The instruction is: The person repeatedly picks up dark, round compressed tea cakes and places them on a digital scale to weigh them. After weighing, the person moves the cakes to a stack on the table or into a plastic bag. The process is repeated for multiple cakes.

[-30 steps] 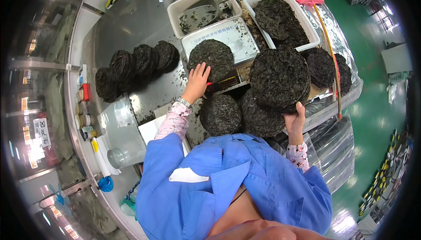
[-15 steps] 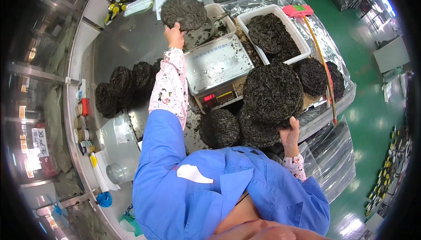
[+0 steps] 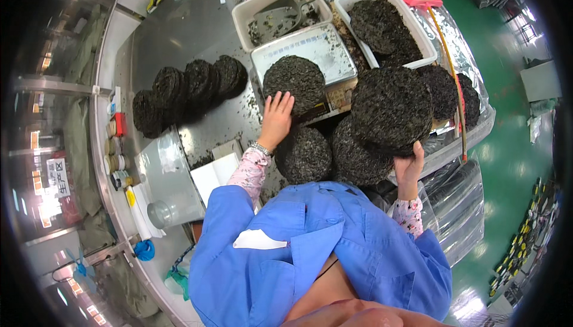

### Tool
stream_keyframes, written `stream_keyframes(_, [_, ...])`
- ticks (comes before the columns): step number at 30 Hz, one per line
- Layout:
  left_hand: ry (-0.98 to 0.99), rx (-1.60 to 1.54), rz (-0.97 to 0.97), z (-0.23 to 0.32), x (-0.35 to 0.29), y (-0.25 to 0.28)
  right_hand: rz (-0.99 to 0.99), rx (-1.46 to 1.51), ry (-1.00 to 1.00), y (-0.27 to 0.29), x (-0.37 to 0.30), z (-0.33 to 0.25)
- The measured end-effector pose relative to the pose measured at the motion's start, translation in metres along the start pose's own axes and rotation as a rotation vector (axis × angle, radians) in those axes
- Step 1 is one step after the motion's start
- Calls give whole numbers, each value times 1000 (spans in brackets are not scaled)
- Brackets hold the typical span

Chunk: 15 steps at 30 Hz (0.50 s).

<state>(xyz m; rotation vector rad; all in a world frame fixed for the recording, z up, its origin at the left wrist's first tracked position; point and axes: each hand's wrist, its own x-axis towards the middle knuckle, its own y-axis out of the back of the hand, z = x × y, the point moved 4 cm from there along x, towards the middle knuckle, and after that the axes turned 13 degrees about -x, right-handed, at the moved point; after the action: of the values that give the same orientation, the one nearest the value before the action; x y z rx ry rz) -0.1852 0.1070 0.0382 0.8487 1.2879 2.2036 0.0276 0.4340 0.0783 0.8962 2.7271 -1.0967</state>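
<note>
Left hand (image 3: 277, 118): fingers laid over the near-left rim of a dark round cake (image 3: 295, 82) on the scale (image 3: 339, 61); thumb hidden, so whether it is clamped cannot be told. The cake lies ahead and right of that wrist, the nearer one; being round, it shows no long axis. Right hand (image 3: 409, 166): clamped on the near rim of a larger cake (image 3: 392, 109). Crumb-strewn tabletop (image 3: 161, 34) separates the scale from a cake row (image 3: 200, 85) toward its left edge; a white tub (image 3: 428, 52) stands right of the scale.
</note>
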Motion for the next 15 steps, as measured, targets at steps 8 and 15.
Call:
stream_keyframes(8, [195, -447, 284, -6, 30, 24, 23, -7, -4, 1, 2, -1])
stream_keyframes(15, [161, -324, 171, -26, 57, -2, 30, -2, -42, -8, -7, 7])
